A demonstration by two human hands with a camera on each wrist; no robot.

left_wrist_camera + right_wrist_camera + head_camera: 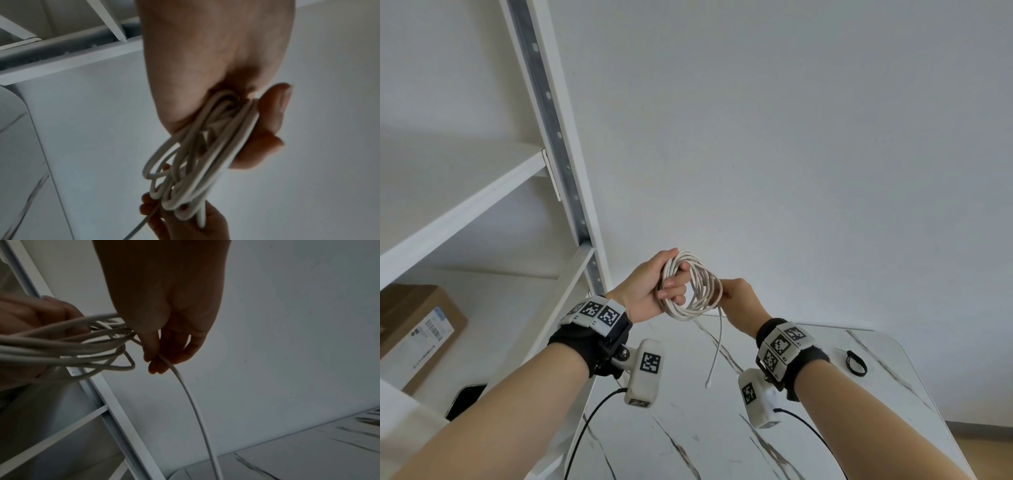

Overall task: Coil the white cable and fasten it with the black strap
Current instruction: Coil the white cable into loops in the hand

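Note:
The white cable (698, 291) is wound into several loops held up in front of the wall. My left hand (659, 286) grips the left side of the coil (205, 154) with fingers curled round the strands. My right hand (738, 301) pinches the cable's loose tail (185, 386) at the coil's right edge (82, 344). The tail (717, 346) hangs down, its end just above the table. The black strap (856, 364) lies as a small ring on the marble table (688, 428), to the right of my right wrist.
A white metal shelf unit (558, 154) stands to the left, with a cardboard box (414, 335) on a lower shelf. A dark flat object (465, 401) lies below the box. Black camera leads (592, 421) trail from both wrists over the table.

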